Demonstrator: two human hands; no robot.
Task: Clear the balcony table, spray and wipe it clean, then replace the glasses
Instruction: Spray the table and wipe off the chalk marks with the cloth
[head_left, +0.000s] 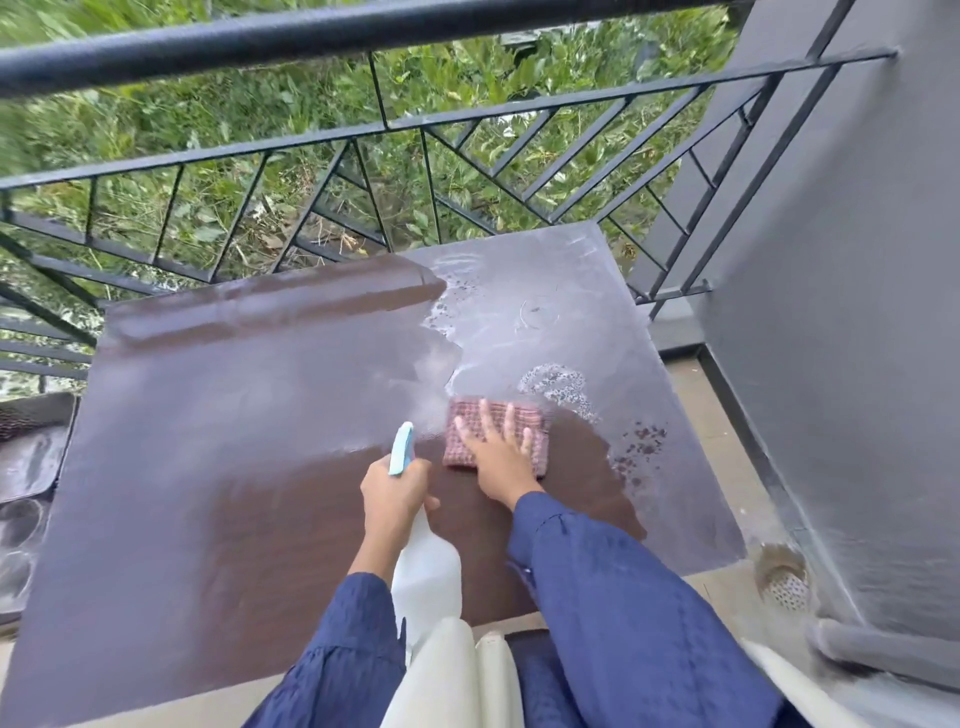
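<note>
The brown balcony table (234, 441) fills the middle of the view; its right part is wet with foamy spray streaks. My left hand (392, 499) grips a white spray bottle (426, 571) with a light blue nozzle pointing away from me over the table. My right hand (496, 452) lies flat, fingers spread, on a folded pink checked cloth (467, 436) pressed on the tabletop right of centre. Glasses (18, 540) show blurred at the far left edge, beside the table.
A black metal railing (363, 140) runs behind the table with green bushes beyond. A grey wall (857, 312) stands close on the right, with a floor drain (787, 584) at its foot. A dark seat or tray (31, 447) is at the left.
</note>
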